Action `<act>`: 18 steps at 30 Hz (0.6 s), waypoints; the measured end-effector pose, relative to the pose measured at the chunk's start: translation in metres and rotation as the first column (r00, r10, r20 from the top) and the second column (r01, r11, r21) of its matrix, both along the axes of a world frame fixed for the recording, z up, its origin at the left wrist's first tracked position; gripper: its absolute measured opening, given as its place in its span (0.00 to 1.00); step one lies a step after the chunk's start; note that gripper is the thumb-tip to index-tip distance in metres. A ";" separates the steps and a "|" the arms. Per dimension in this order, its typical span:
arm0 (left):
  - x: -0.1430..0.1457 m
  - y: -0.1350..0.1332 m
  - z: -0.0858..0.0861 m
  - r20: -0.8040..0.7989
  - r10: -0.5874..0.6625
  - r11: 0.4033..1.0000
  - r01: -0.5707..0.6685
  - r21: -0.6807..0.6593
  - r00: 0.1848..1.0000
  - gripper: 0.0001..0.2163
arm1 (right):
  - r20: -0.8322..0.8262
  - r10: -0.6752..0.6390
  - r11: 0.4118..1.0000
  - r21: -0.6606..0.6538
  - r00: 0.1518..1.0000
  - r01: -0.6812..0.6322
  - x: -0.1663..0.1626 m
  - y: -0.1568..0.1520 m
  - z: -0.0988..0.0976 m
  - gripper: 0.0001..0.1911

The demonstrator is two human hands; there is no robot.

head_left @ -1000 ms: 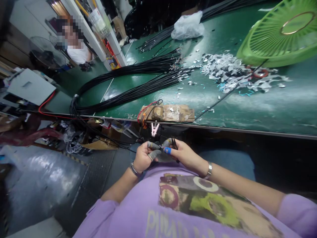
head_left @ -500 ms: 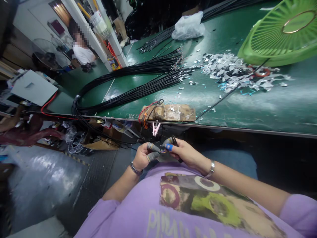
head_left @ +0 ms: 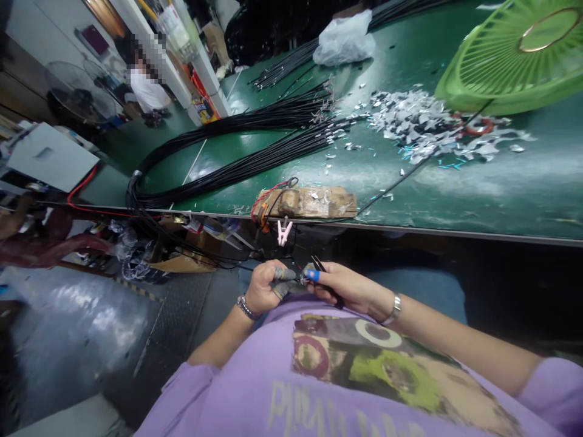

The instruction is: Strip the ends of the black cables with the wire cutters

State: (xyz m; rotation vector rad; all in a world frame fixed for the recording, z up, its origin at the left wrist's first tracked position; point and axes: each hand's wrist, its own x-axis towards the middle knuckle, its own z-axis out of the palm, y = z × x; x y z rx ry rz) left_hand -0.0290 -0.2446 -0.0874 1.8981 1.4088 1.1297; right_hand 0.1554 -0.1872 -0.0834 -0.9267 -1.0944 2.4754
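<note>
My left hand [head_left: 265,287], with grey coverings on its fingertips, pinches the end of a black cable close to my lap. Fine stripped wires [head_left: 302,279] fan out from that end, between my two hands. My right hand [head_left: 348,286] has blue tape on one finger and is closed around black tweezers [head_left: 318,263], whose tips point up and away from me. Its fingertips meet the wires; whether they grip any is too small to tell. Just beyond my hands, a pink clothespin [head_left: 284,233] hangs at the bench edge, by a wooden block [head_left: 319,202].
On the green bench [head_left: 255,139] lie a looped bundle of black cables [head_left: 237,167], a heap of foil scraps [head_left: 414,121] and a plastic bag [head_left: 344,40]. A green fan [head_left: 514,54] stands at right. Another person [head_left: 148,90] is in the background.
My hands have come closer together at the wires. The tweezers in my right hand show more clearly and are tilted further. The view has shifted slightly.
</note>
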 end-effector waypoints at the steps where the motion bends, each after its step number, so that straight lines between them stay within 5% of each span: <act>1: 0.000 0.000 0.000 -0.003 0.002 1.000 -0.002 0.005 1.000 0.08 | -0.005 0.005 1.000 0.006 1.000 -0.005 0.000 0.000 0.000 0.23; 12: 0.000 0.001 0.006 -0.207 -0.075 0.986 0.104 0.133 0.976 0.03 | 0.172 -0.094 0.944 0.329 0.981 0.033 0.003 0.011 0.006 0.22; 18: 0.000 0.002 0.009 -0.328 -0.075 0.988 0.115 0.106 0.942 0.03 | 0.283 -0.082 0.725 0.675 0.956 -0.137 0.002 0.018 0.015 0.17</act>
